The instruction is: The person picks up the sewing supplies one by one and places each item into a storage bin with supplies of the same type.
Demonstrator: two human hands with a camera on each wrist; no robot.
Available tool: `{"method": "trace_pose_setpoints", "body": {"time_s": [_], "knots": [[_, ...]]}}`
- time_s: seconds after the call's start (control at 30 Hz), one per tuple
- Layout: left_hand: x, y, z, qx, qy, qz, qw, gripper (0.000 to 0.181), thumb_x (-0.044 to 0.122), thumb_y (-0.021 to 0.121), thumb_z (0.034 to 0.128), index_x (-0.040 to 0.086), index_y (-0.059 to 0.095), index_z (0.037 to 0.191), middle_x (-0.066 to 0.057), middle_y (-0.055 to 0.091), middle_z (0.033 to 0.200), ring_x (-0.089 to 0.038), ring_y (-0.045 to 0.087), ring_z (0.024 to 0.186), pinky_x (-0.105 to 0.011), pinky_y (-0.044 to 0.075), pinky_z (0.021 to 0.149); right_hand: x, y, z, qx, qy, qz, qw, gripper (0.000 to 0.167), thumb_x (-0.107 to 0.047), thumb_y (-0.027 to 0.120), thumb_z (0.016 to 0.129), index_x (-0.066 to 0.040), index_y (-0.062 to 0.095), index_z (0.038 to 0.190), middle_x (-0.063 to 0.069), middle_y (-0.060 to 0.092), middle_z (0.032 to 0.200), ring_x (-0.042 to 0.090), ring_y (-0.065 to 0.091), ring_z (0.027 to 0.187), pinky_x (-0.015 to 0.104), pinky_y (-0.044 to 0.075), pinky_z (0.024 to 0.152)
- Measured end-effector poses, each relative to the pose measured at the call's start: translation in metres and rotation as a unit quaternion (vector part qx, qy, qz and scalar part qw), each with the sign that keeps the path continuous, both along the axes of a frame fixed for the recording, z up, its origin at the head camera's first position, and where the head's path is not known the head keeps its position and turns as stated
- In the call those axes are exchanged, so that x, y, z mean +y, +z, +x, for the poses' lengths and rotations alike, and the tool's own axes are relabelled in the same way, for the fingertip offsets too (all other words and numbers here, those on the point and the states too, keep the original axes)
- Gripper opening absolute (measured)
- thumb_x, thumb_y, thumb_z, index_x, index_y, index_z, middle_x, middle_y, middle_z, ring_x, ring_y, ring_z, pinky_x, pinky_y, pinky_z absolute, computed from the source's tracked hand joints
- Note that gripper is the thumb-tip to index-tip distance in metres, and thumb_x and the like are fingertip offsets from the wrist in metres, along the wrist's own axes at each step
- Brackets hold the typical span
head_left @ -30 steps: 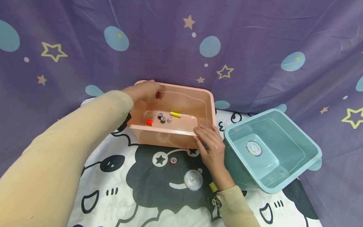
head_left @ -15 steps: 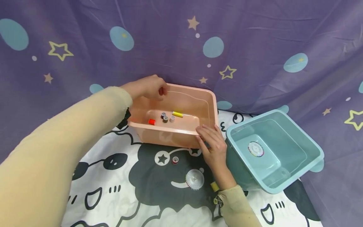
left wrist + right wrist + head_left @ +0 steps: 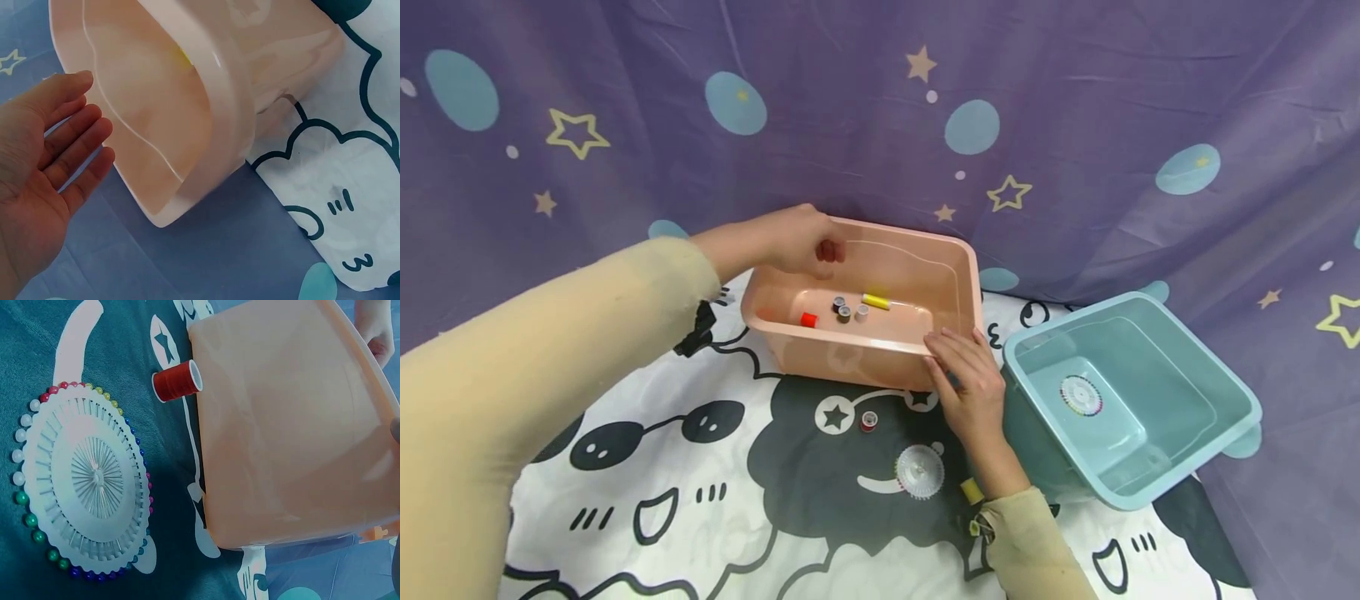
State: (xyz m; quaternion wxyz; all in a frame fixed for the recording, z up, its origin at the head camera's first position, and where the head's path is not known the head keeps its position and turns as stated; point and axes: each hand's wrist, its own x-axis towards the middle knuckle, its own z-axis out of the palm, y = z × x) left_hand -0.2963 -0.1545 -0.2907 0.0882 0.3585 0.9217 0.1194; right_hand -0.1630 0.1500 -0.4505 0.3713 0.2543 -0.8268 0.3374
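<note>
My left hand [image 3: 808,242] hovers over the left part of the pink bin [image 3: 850,342], holding nothing. In the left wrist view its fingers [image 3: 75,144] are loosely extended beside the bin's rim. The right hand [image 3: 973,387] grips the bin's front right rim, fingers over the edge and thumb outside. Inside the bin lie a red thread spool [image 3: 808,320], a yellow spool [image 3: 877,302], a pale spool [image 3: 862,312] and two dark spools [image 3: 845,314]. A red spool [image 3: 178,381] and a pin wheel [image 3: 97,478] with coloured heads rest on the cloth before it.
A teal bin [image 3: 1180,475] stands to the right with another pin wheel [image 3: 1081,396] inside. By the right wrist lies a yellow spool [image 3: 972,491]. A purple curtain [image 3: 850,100] hangs behind the patterned cloth [image 3: 700,533].
The left hand and forearm have drawn slightly left relative to the pink bin. The right hand stays on the rim, and the spools keep their places. The head view has shifted a little.
</note>
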Motion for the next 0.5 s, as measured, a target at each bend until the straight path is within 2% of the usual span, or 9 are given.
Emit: {"method": "trace_pose_setpoints", "body": {"time_s": [0.1, 0.27, 0.5], "knots": [[-0.003, 0.004, 0.007, 0.004, -0.004, 0.01, 0.9999, 0.012, 0.004, 0.075, 0.0896, 0.005, 0.076, 0.101, -0.009, 0.076, 0.094, -0.025, 0.071, 0.091, -0.043, 0.06, 0.087, 0.0, 0.0, 0.0, -0.001, 0.0, 0.001, 1.0, 0.029, -0.016, 0.081, 0.095, -0.012, 0.082, 0.123, 0.006, 0.079, 0.122, 0.029, 0.072, 0.121, 0.055, 0.04, 0.121], [-0.006, 0.013, 0.023, -0.01, -0.005, 0.023, 0.9997, 0.018, 0.006, 0.076, 0.0875, 0.004, 0.078, 0.106, -0.009, 0.076, 0.098, -0.025, 0.07, 0.094, -0.045, 0.059, 0.088, 0.001, 0.001, 0.001, -0.002, -0.001, 0.001, 1.0, 0.029, -0.016, 0.081, 0.095, -0.012, 0.082, 0.124, 0.006, 0.079, 0.123, 0.029, 0.072, 0.121, 0.053, 0.039, 0.122], [-0.008, 0.018, 0.04, -0.013, -0.013, 0.042, 0.9989, 0.025, 0.01, 0.083, 0.0873, 0.006, 0.079, 0.111, -0.007, 0.076, 0.104, -0.024, 0.07, 0.097, -0.043, 0.059, 0.091, 0.001, 0.002, 0.001, -0.004, -0.001, 0.0, 1.0, 0.029, -0.016, 0.08, 0.095, -0.012, 0.082, 0.124, 0.006, 0.079, 0.122, 0.029, 0.072, 0.121, 0.054, 0.039, 0.122]]}}
